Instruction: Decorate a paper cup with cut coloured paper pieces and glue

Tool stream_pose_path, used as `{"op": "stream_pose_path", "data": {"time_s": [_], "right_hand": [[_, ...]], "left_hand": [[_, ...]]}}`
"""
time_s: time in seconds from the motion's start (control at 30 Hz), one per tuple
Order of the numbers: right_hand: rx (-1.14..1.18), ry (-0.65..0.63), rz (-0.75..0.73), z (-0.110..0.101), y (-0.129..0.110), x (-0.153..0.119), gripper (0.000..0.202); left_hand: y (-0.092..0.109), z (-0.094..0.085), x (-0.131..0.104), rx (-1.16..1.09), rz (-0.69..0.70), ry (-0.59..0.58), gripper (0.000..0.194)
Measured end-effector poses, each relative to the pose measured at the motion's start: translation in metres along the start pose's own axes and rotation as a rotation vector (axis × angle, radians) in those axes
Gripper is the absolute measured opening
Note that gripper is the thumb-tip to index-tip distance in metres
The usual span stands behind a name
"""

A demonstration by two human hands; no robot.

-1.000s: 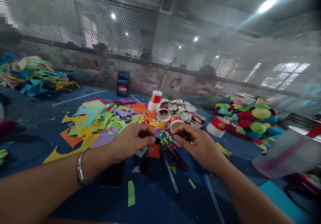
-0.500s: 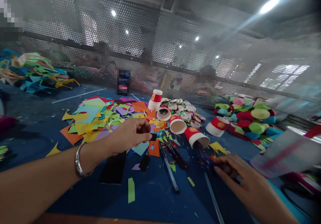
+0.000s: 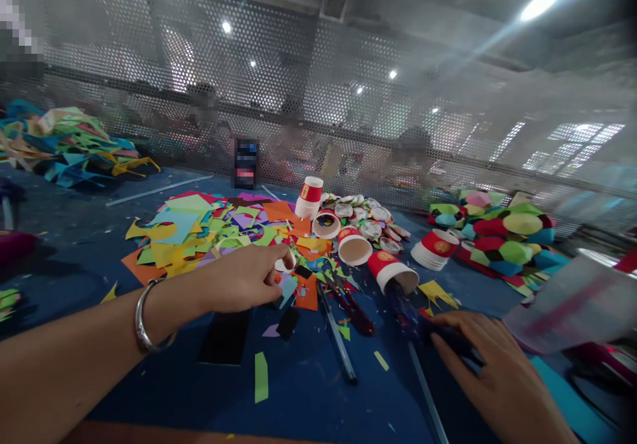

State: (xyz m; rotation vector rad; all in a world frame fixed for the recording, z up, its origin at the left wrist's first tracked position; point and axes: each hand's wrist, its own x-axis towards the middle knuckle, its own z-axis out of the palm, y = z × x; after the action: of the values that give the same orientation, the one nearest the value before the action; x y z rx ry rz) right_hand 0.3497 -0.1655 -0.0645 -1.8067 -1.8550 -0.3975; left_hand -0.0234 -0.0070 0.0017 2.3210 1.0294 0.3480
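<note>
Working over paper scraps (image 3: pixel 172 231) beside a dark blue tool (image 3: pixel 409 316)

In the head view, the left hand (image 3: pixel 247 279) hung above the near edge of the scraps, its thumb and forefinger apart with a gap between them. A small black piece (image 3: pixel 302 271) lay just beyond the fingertips, and a bracelet (image 3: pixel 140 319) circled the wrist. The right hand (image 3: pixel 492 361) was at the handle of the dark blue tool; I could not tell whether the fingers were clamped on it. The tool's front end was at the mouth of a tipped paper cup (image 3: pixel 391 268), the nearest of 3 lying on their sides. A clear stick (image 3: pixel 424 387) lay just behind the tool. A pen (image 3: pixel 338 341) lay between the hands on the blue table (image 3: pixel 174 391), beside a dark red tool (image 3: pixel 361 318). Past the lying cups stood a cup stack (image 3: pixel 309 197), with a pile of round pieces (image 3: pixel 371 215) to its right. A plastic tumbler (image 3: pixel 567 308) stood beyond the right hand, and a sheet of mesh (image 3: pixel 279 92) rose behind everything.
</note>
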Motion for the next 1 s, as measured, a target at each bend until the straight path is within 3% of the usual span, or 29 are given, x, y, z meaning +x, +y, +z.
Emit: {"op": "stream_pose_path", "data": {"time_s": [0.17,0.37,0.5,0.63,0.77,0.87,1.0], "right_hand": [[-0.042,0.000,-0.024,0.003,0.001,-0.001,0.023],[-0.061,-0.042,-0.021,0.008,0.004,-0.003,0.026],[-0.050,-0.036,-0.016,0.010,0.006,-0.004,0.027],[-0.032,-0.047,-0.018,0.011,0.007,-0.005,0.027],[-0.023,-0.052,0.004,0.011,0.006,-0.006,0.027],[-0.021,-0.050,0.007,0.010,0.005,-0.006,0.027],[-0.022,-0.056,0.005,0.011,0.005,-0.004,0.026]], "left_hand": [[-0.008,-0.001,0.001,0.131,0.003,0.071,0.031],[-0.007,-0.021,0.001,0.286,-0.016,0.108,0.017],[-0.008,-0.027,0.002,0.314,0.003,0.030,0.016],[-0.011,-0.016,0.005,0.292,0.027,-0.065,0.020],[-0.013,-0.005,0.006,0.341,0.047,-0.071,0.038],[-0.011,-0.007,0.004,0.296,0.072,-0.111,0.049],[-0.003,-0.012,-0.002,0.219,0.106,-0.171,0.036]]}}
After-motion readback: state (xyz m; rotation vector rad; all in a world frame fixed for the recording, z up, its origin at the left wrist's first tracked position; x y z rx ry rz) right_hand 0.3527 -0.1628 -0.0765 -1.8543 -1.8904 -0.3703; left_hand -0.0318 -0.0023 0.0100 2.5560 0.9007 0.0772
